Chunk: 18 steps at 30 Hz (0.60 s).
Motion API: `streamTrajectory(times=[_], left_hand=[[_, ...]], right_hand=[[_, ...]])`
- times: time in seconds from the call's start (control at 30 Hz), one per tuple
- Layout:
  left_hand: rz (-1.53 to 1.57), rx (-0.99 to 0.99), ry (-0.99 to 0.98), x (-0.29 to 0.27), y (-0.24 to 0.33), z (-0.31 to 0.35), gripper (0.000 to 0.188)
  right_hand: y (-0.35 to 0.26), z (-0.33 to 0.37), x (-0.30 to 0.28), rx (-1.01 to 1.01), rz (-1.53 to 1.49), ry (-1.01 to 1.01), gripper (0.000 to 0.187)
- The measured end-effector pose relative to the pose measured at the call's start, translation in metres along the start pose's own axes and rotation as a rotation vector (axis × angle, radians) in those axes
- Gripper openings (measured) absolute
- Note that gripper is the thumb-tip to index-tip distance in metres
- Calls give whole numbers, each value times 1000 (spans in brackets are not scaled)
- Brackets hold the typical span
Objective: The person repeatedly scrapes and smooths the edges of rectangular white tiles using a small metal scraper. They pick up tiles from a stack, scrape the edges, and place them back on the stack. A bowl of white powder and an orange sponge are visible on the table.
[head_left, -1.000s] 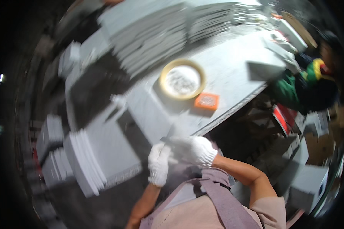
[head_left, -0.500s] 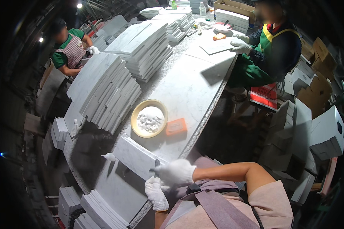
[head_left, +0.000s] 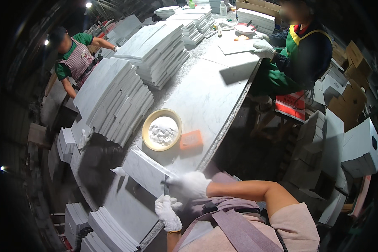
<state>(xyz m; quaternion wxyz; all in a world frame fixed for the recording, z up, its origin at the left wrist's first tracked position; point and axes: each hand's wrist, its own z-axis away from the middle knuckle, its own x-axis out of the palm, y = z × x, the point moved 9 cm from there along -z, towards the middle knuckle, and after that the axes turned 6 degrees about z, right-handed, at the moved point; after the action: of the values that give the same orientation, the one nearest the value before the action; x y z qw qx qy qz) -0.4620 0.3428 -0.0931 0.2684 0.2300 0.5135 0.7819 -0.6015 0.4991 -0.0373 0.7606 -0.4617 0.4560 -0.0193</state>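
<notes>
My left hand (head_left: 168, 213), in a white knit glove, is closed around the lower end of a dark flat scraper blade (head_left: 166, 190) that stands upright. Across its top lies a thin dark tool, its tip just left of my right hand (head_left: 194, 185). That gloved hand is smeared by motion, but seems to grip the tool. Both blades meet at the near end of a marble slab (head_left: 146, 170), which has another slab edge showing behind it. A cream bowl (head_left: 178, 136) of white powder (head_left: 163, 130) and an orange block (head_left: 191, 140) sit beyond my hands.
Tall stacks of marble tiles (head_left: 113, 101) line the table's left side. A small white nozzle bottle (head_left: 118, 171) lies left of the slab. One co-worker (head_left: 77, 63) stands at far left; another (head_left: 300, 54) sits at far right, handling a tile (head_left: 238, 47). White boxes (head_left: 359, 147) are stacked at right.
Both my hands have shifted slightly left with the blades, still held close together. The co-worker at left has spread both arms; the seated one has raised the tile slightly.
</notes>
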Motion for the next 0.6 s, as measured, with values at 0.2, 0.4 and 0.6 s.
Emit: streamTrajectory(times=[0.2, 0.4, 0.6], left_hand=[[78, 68, 20, -1, 8, 5, 21], [88, 1, 33, -8, 2, 5, 16], [115, -1, 20, -5, 4, 13, 17]], right_hand=[[-21, 3, 14, -182, -96, -134, 30], [-13, -1, 8, -119, -72, -84, 33], [-20, -1, 12, -144, -21, -186, 36]])
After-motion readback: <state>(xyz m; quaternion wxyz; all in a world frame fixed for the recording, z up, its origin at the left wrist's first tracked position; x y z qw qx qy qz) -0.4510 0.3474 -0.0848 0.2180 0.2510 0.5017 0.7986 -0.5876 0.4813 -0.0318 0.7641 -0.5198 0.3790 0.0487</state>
